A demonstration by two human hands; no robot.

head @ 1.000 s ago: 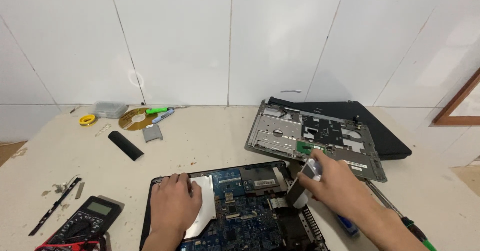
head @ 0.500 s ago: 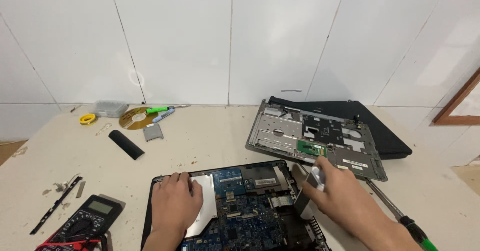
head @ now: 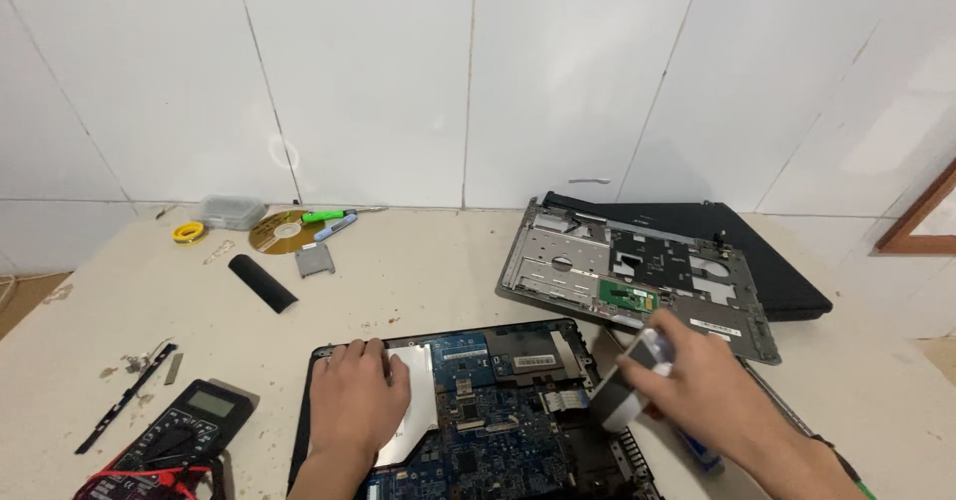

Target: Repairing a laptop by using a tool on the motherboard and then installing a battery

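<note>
Your left hand (head: pixel 357 400) lies flat, fingers apart, steadying the laptop base (head: pixel 478 410), while your right hand (head: pixel 697 385) is clamped on a brush (head: pixel 632 385) angled at the board.

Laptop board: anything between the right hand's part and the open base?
Nothing visible. The right hand holds a small black and silver part directly over the base's right edge; the left hand rests flat on the far side.

Beige table (head: pixel 418 281) with opened laptop (head: pixel 498 420), multimeter (head: pixel 189 425), disc (head: pixel 284 231).
</note>
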